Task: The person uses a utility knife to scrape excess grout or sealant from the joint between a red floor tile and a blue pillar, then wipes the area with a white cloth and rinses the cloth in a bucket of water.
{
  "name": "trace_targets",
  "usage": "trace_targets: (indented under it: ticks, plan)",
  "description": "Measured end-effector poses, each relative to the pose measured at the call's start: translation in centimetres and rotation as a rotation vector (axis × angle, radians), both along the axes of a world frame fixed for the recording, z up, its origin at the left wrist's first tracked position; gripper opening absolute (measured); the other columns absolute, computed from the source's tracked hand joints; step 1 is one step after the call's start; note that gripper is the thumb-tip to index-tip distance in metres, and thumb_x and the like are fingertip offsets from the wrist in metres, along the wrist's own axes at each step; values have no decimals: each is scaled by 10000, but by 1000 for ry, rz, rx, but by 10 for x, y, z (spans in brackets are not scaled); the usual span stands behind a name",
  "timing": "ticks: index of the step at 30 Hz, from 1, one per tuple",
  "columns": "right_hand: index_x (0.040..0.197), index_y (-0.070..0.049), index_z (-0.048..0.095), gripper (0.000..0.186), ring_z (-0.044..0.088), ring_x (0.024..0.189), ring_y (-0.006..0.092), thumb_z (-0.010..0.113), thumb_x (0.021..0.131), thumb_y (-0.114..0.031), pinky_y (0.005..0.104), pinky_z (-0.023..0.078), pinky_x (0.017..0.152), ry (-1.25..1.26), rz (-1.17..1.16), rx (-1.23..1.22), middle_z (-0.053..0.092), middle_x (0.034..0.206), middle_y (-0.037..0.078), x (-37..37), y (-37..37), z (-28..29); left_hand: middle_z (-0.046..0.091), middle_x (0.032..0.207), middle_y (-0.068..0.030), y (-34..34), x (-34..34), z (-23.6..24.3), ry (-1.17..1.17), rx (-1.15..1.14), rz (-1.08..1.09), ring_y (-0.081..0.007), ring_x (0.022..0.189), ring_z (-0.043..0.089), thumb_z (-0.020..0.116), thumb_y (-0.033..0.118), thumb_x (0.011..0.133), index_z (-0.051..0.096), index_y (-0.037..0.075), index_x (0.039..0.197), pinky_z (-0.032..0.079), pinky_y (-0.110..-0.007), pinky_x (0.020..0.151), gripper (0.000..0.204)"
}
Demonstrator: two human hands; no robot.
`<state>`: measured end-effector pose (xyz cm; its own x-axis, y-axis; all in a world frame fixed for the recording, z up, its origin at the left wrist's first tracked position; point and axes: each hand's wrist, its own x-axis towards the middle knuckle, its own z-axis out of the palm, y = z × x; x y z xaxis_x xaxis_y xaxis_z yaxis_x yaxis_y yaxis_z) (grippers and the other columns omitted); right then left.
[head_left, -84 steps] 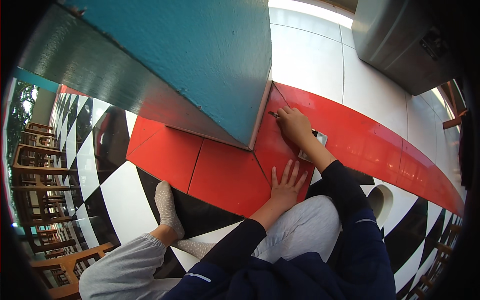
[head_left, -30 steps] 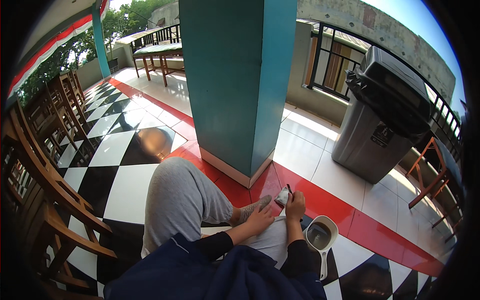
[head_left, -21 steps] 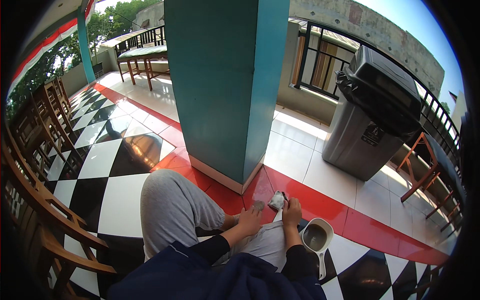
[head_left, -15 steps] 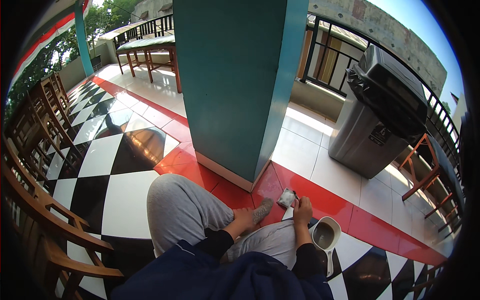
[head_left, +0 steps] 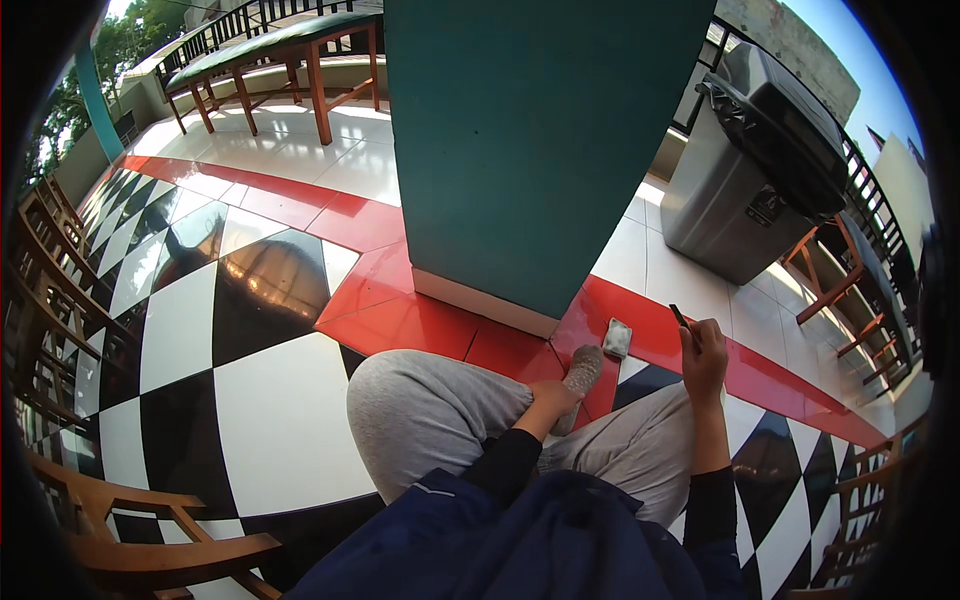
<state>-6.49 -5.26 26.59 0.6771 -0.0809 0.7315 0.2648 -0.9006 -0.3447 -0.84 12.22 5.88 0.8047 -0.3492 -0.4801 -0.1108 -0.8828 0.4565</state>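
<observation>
My right hand (head_left: 705,355) is raised over the red floor strip, its fingers closed round a thin, dark, stick-like tool (head_left: 679,316) whose tip points up and away; its exact kind is too small to make out. On the red tiles lies a small pale packet-like thing with a dark edge (head_left: 617,338), left of that hand and apart from it. My left hand (head_left: 553,398) is wrapped over my ankle, beside a grey speckled sock (head_left: 584,368); some of its fingers are hidden. I sit cross-legged in grey trousers (head_left: 430,415).
A teal pillar (head_left: 530,160) stands straight ahead. To the right is a grey bin (head_left: 720,190) with a black liner, near a bench (head_left: 840,265). Wooden chairs (head_left: 160,530) line the left, and a padded bench (head_left: 280,50) stands at the back left. Black and white tiles cover the floor.
My right hand has lifted away from the pale packet, up and right, with the dark tool. The view has turned; the white handled dipper beside my right arm no longer shows.
</observation>
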Motion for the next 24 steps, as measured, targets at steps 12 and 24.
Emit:
trace_targets:
  ticks: [12, 24]
  plan:
    - [788, -28, 539, 152, 567, 677, 234, 667, 807, -107, 330, 460, 564, 61, 112, -226, 538, 743, 65, -21, 68, 79, 558, 1280, -145, -1, -37, -19, 103, -4, -433, -321, 1152, 557, 475, 318, 866, 621, 89, 1172, 416, -492, 936, 409]
    - [791, -54, 500, 187, 555, 665, 289, 645, 825, -167, 394, 435, 569, 317, 23, -135, 528, 731, 84, 13, -28, -19, 607, 1088, -182, 2, -36, -35, -17, -254, -405, -367, 1006, 580, 503, 369, 875, 604, 40, 1093, 473, -459, 828, 408]
